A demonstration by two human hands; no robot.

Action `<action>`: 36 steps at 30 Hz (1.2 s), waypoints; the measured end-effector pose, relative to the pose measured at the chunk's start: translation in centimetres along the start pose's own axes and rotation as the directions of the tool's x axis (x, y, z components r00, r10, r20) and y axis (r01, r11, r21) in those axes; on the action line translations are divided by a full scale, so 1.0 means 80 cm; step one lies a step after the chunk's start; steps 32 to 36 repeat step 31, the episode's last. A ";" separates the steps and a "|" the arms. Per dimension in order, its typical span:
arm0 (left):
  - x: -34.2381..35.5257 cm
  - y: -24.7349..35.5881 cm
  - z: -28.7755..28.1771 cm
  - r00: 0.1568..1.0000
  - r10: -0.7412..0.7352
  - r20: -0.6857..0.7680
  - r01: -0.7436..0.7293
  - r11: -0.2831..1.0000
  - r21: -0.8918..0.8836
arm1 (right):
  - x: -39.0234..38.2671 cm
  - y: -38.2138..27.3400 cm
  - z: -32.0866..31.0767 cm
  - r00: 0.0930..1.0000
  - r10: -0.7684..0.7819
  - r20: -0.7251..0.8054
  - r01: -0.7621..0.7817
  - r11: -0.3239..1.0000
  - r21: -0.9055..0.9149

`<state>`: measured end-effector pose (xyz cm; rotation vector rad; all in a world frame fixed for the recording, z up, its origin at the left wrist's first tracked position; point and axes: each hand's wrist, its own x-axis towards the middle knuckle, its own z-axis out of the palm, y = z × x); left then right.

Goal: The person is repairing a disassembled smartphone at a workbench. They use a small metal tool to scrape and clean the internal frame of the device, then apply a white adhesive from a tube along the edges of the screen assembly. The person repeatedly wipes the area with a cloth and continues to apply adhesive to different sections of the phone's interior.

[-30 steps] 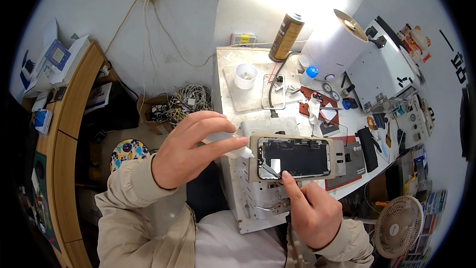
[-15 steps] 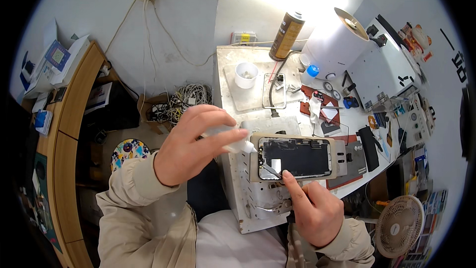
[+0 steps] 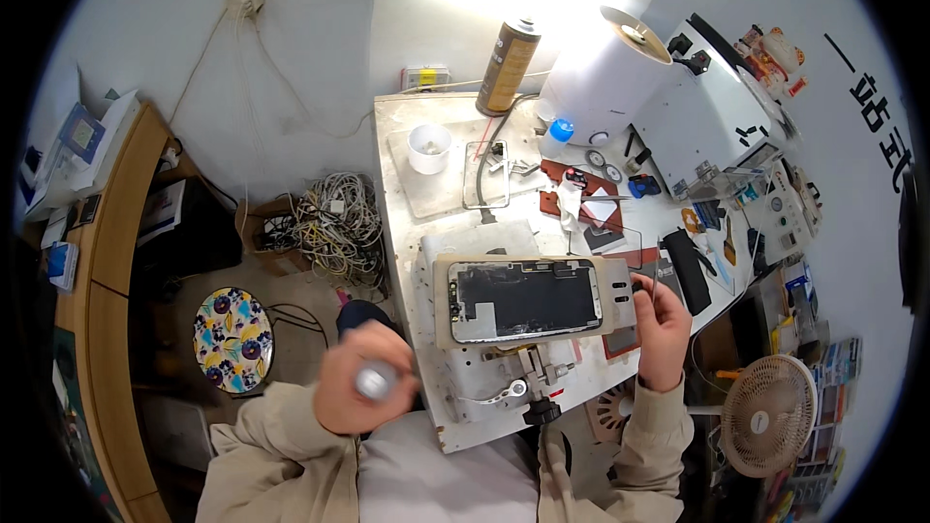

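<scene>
A phone screen assembly (image 3: 526,298) with a black back and scuffed edges lies face down on a beige holder plate (image 3: 618,292) over a metal stand. Left of the stand, low and close to my body, my left hand (image 3: 360,380) is wrapped around a small whitish bottle (image 3: 375,382). Its round end faces up, and motion blurs both. At the right end of the holder plate is my right hand (image 3: 663,334), fingers pinched together. A thin metal tool (image 3: 657,263) seems to stick up from them; its exact kind is unclear.
Behind the stand are a white cup (image 3: 429,148), a phone frame (image 3: 486,174), a spray can (image 3: 509,68) and a blue-capped bottle (image 3: 557,137). A clamp with a lever (image 3: 518,388) juts from the stand's front. A fan (image 3: 770,416) stands at right, a patterned stool (image 3: 232,339) at left.
My left hand has drawn the bottle back from the phone screen toward my body. My right hand has left the screen's near edge for the holder's right end. The view has shifted.
</scene>
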<state>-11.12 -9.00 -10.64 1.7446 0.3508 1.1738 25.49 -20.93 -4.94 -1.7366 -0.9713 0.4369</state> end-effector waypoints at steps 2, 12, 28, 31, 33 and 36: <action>-0.013 0.004 0.010 0.989 -0.050 0.142 0.045 0.998 0.038 | 0.016 0.001 0.011 0.998 0.012 0.054 -0.018 0.993 0.114; -0.030 -0.005 0.036 0.998 -0.037 0.042 0.037 0.999 -0.005 | 0.103 -0.005 0.025 0.943 0.110 0.313 -0.181 0.961 0.207; -0.017 -0.009 0.053 0.887 -0.460 -0.037 0.423 0.843 -0.333 | -0.017 -0.077 0.008 0.761 -0.541 0.360 0.624 0.761 -0.177; -0.013 -0.008 0.053 0.853 -0.522 -0.022 0.478 0.797 -0.368 | -0.012 -0.111 0.017 0.556 -0.638 0.533 0.822 0.515 -0.243; -0.013 -0.008 0.053 0.853 -0.522 -0.022 0.478 0.797 -0.368 | -0.012 -0.111 0.017 0.556 -0.638 0.533 0.822 0.515 -0.243; -0.013 -0.008 0.053 0.853 -0.522 -0.022 0.478 0.797 -0.368 | -0.012 -0.111 0.017 0.556 -0.638 0.533 0.822 0.515 -0.243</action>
